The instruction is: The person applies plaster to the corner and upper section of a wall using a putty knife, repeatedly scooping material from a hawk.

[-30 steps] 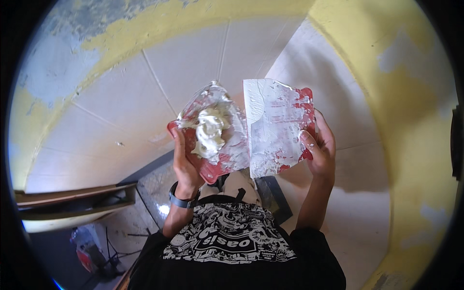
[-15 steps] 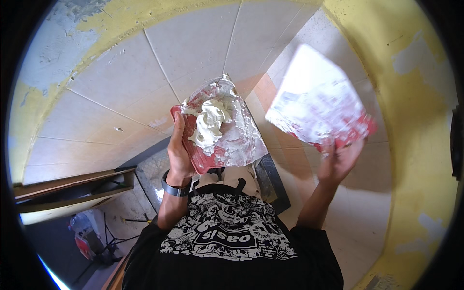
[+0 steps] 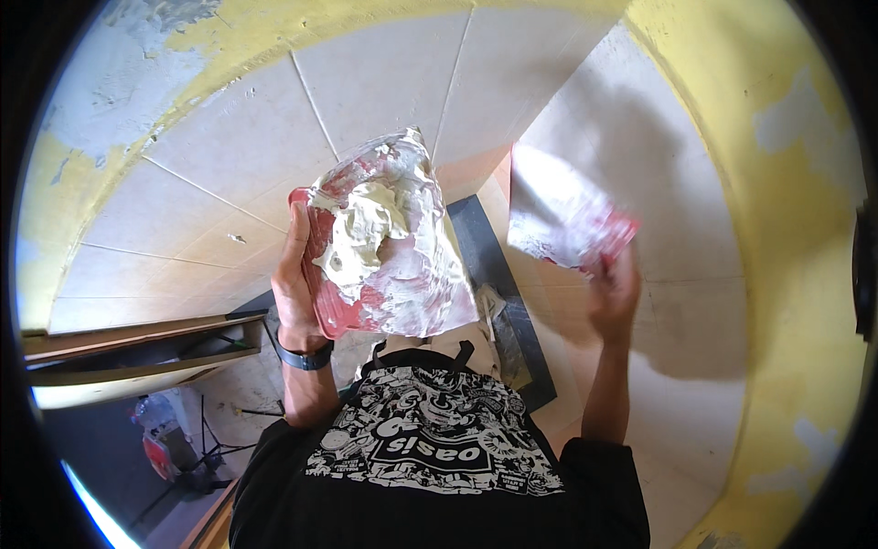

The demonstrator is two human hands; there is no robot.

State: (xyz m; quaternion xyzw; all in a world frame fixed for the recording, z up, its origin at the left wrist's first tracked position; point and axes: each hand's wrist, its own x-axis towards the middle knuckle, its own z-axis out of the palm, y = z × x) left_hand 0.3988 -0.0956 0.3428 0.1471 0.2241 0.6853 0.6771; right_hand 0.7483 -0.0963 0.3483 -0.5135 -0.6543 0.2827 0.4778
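Observation:
My left hand (image 3: 294, 288) grips the edge of a wide red plastic putty spreader (image 3: 352, 306), thumb along its rim. A thick lump of off-white putty (image 3: 366, 233) sits on that spreader, and thinner smears coat the rest of its face. At the right, my right hand (image 3: 615, 297) is closed on the red edge of a second putty spreader (image 3: 558, 206). White putty covers most of its blade, which is tilted, blurred by motion and apart from the first one. Part of the right fingers is hidden behind it.
Pale tiled walls (image 3: 384, 73) meet in a corner ahead, with yellow peeling paint (image 3: 805, 229) beyond the tiles. A wooden shelf (image 3: 146, 352) juts out at the left. Below it are a clear bottle (image 3: 157, 412) and a thin-legged black stand (image 3: 212, 446).
My left hand and its loaded spreader have shifted left. My right hand has moved slightly left, and its spreader has dropped and turned, showing a narrower face.

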